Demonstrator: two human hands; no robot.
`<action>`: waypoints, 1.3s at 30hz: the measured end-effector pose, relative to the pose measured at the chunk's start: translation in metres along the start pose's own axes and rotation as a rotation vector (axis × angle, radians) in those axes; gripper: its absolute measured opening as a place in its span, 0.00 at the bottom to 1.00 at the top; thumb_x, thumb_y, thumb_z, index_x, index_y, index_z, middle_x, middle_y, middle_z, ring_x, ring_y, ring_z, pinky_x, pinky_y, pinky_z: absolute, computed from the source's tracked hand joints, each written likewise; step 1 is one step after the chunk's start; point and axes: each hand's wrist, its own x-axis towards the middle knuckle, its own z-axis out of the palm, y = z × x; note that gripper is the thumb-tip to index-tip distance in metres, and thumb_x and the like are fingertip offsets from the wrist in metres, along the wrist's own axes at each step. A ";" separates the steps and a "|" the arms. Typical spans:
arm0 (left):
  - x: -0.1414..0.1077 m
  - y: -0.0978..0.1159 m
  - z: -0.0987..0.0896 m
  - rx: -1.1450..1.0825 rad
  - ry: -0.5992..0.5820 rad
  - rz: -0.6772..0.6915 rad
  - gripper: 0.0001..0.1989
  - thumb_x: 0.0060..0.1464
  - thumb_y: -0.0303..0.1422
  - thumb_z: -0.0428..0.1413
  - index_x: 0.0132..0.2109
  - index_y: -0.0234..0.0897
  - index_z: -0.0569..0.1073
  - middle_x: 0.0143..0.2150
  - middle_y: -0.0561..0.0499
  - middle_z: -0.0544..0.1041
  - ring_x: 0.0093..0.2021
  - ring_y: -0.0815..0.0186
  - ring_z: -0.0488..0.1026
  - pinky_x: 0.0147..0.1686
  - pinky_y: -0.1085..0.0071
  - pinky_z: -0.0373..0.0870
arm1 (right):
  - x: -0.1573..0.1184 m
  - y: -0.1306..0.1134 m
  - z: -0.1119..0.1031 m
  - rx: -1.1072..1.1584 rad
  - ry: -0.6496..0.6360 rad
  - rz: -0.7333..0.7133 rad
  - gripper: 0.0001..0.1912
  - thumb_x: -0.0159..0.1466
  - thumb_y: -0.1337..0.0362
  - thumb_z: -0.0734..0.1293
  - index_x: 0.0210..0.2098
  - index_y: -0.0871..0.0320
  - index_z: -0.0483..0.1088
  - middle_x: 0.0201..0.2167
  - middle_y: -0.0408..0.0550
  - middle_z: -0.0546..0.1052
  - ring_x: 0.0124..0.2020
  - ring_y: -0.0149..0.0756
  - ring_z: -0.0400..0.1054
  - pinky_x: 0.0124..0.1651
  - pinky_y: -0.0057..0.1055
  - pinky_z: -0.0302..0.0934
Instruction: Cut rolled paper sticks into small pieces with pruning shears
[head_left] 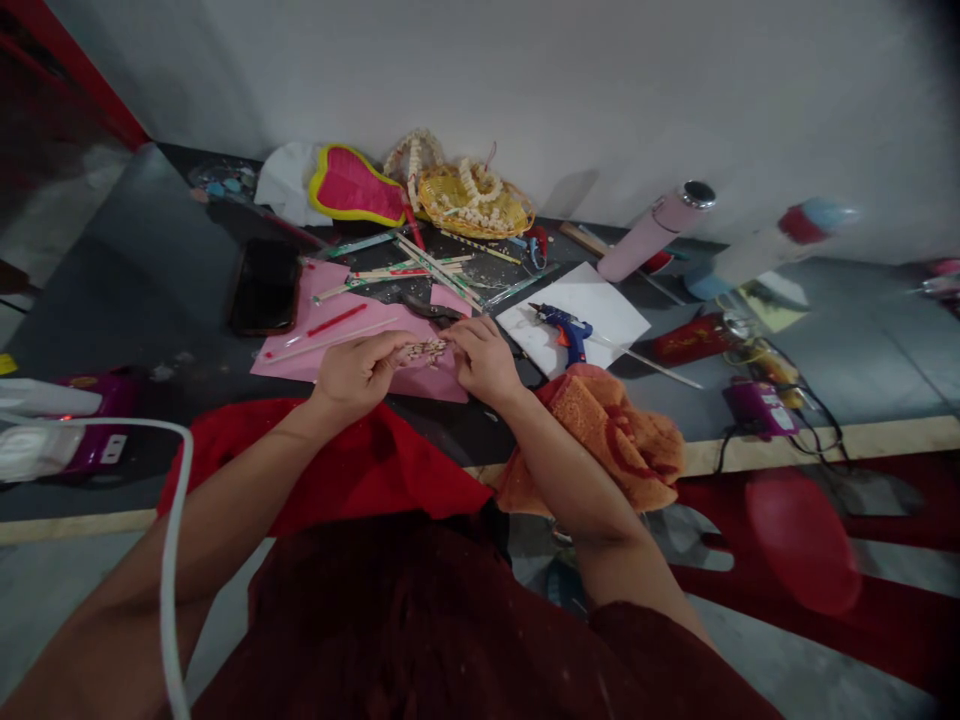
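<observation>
Between my two hands is a small cluster of short pale pieces (425, 352), held over pink paper (296, 366). The fingertips of my left hand (352, 375) pinch its left end. At its right end, the thumb and fingers of my right hand (487, 362) are closed on it. What the pieces are made of is too small to tell. Just beyond my hands lies a dark-handled pair of pliers (429, 311), partly hidden by my right hand. Several printed paper-wrapped sticks (442, 270) are strewn behind it. A red stick (337, 320) rests on the pink paper.
A blue glue gun (576, 340) lies on white paper (626, 312) at right, beside an orange towel (607, 430). Behind stand a yellow basket (517, 215) and a pink thermos (660, 230). A phone (266, 285) lies left. Red cloth (315, 465) hangs over the front edge.
</observation>
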 end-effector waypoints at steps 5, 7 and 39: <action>0.000 0.003 0.000 0.002 0.039 -0.066 0.15 0.61 0.35 0.47 0.50 0.39 0.72 0.37 0.50 0.81 0.37 0.65 0.78 0.38 0.73 0.69 | 0.001 -0.003 -0.001 0.019 -0.064 -0.028 0.15 0.63 0.70 0.57 0.44 0.56 0.73 0.44 0.50 0.75 0.49 0.40 0.63 0.55 0.41 0.56; 0.000 0.005 0.000 0.002 0.026 -0.091 0.14 0.61 0.36 0.48 0.49 0.38 0.73 0.37 0.50 0.81 0.36 0.66 0.77 0.37 0.73 0.68 | 0.000 -0.005 -0.001 0.019 -0.089 -0.032 0.13 0.65 0.64 0.59 0.42 0.55 0.73 0.43 0.49 0.75 0.48 0.40 0.63 0.55 0.40 0.56; 0.002 -0.005 0.010 0.141 -0.113 0.106 0.14 0.61 0.37 0.48 0.41 0.40 0.76 0.39 0.48 0.81 0.41 0.62 0.77 0.41 0.67 0.71 | -0.003 -0.022 0.001 0.340 0.114 -0.183 0.06 0.61 0.69 0.61 0.36 0.58 0.69 0.32 0.47 0.75 0.36 0.33 0.69 0.41 0.30 0.64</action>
